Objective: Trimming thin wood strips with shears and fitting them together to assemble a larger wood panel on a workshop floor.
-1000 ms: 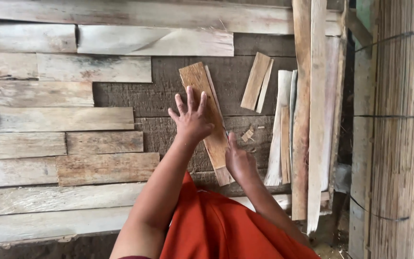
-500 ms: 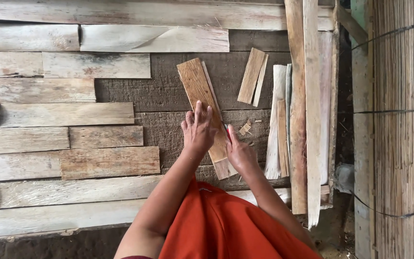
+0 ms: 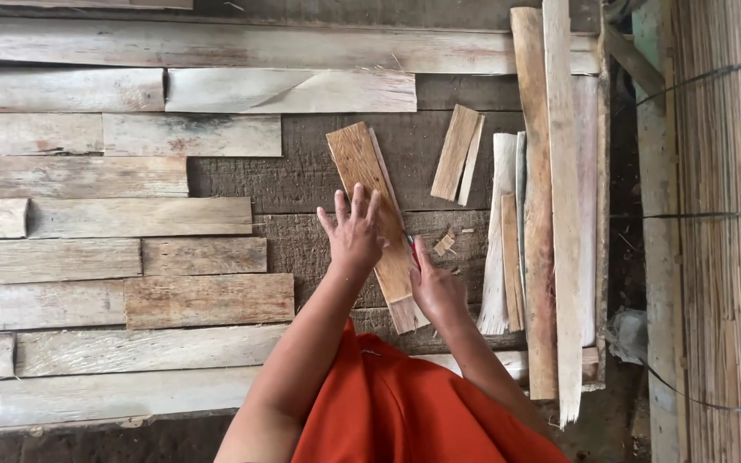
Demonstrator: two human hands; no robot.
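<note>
A floor of pale boards [image 3: 113,223] fills the left and far side, laid in rows running left to right over darker planks. On the right stands a wall of thin reeds [image 3: 731,257] tied with wire. Just left of it lie long slats [image 3: 559,214] running near to far, with shorter pale strips [image 3: 501,231] beside them. A small offcut [image 3: 456,153] lies apart, farther out, between the slats and the plank.

The plank [image 3: 375,214] is brown and narrow. Its long axis runs from near right to far left, tilted a little off straight ahead. The near end sits just in front of the person's orange clothing [image 3: 405,411].

The left hand [image 3: 353,233] lies flat on the plank's middle, fingers spread and open, pressing on the left edge. The right hand [image 3: 435,287] is at the plank's right edge, nearer the near end, curled; whether it grips something thin there I cannot tell. Both hands touch the plank, the right one closer to its near end.
</note>
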